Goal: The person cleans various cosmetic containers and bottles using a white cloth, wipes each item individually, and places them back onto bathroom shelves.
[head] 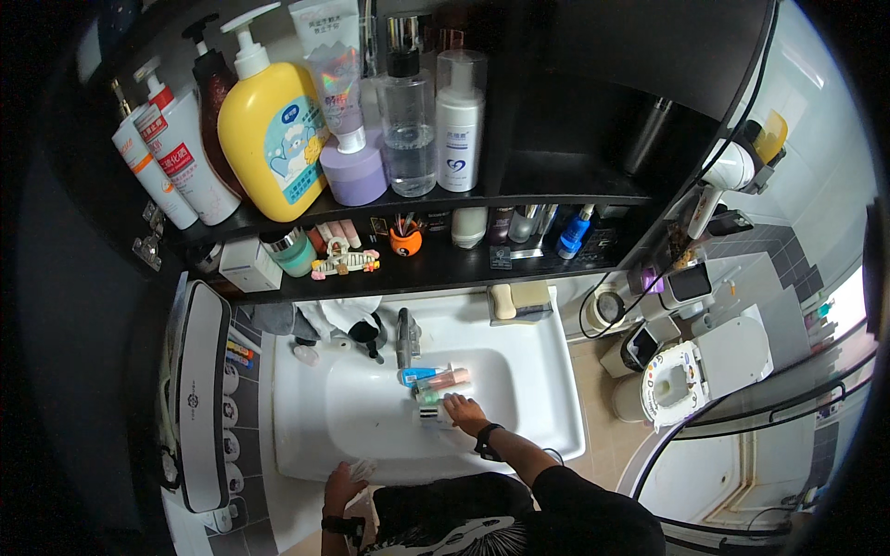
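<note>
A white washbasin (pixel 361 410) lies before me under an open black cabinet. My right hand (pixel 464 413) reaches into the bowl, its fingers at several small bottles lying there; whether it grips one I cannot tell. Among them are a pink bottle (pixel 452 378), a blue tube (pixel 418 375) and a silver-capped container (pixel 429 412), below the grey faucet (pixel 404 337). At the basin's front left edge my left hand (pixel 342 484) is closed on a crumpled, whitish, see-through thing (pixel 361 470), perhaps plastic or tissue.
Cabinet shelves (pixel 431 274) hold bottles, an orange pot (pixel 406 240) and a hair claw clip (pixel 345 260). A soap dish (pixel 520 304) sits at the basin's back right, cloths (pixel 341 316) at its back left. A hair dryer (pixel 723 167) hangs at right, its cord looping down near the toilet (pixel 671 386).
</note>
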A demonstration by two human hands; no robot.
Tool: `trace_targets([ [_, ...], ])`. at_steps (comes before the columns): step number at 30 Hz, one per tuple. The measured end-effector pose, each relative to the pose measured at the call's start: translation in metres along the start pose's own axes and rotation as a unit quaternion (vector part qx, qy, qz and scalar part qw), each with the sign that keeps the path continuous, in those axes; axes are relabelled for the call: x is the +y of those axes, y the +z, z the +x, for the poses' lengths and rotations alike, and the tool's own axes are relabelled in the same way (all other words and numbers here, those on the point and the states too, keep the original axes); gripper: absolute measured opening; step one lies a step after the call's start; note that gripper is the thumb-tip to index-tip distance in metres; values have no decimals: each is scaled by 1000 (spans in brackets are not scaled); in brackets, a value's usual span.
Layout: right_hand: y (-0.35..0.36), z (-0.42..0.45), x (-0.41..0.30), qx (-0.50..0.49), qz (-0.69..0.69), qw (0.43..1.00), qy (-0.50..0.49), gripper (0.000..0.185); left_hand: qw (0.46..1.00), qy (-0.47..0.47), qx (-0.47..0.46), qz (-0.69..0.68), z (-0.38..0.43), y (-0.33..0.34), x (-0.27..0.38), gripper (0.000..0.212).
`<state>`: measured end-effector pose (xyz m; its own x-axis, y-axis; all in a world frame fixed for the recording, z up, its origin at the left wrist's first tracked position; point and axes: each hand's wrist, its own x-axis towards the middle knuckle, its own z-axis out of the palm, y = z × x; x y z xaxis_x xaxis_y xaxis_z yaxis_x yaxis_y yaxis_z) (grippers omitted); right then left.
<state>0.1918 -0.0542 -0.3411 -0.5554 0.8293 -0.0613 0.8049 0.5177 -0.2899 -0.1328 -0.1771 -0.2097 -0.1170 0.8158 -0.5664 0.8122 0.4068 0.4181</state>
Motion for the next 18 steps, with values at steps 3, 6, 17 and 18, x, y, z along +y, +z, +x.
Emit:
trace_targets([
  [3, -7, -1, 3, 2, 55, 998, 36, 52, 999, 32, 15, 34, 9, 3, -2, 63],
  [6, -35, 0, 1, 88, 101, 991, 10, 43, 994, 98, 41, 24, 23, 13, -16, 64],
  [17, -496, 37, 56, 717, -91, 681, 118, 57, 988, 120, -75, 60, 42, 21, 14, 74],
  [18, -508, 43, 68, 709, -118, 675, 169, 59, 989, 129, -67, 39, 44, 25, 15, 73],
])
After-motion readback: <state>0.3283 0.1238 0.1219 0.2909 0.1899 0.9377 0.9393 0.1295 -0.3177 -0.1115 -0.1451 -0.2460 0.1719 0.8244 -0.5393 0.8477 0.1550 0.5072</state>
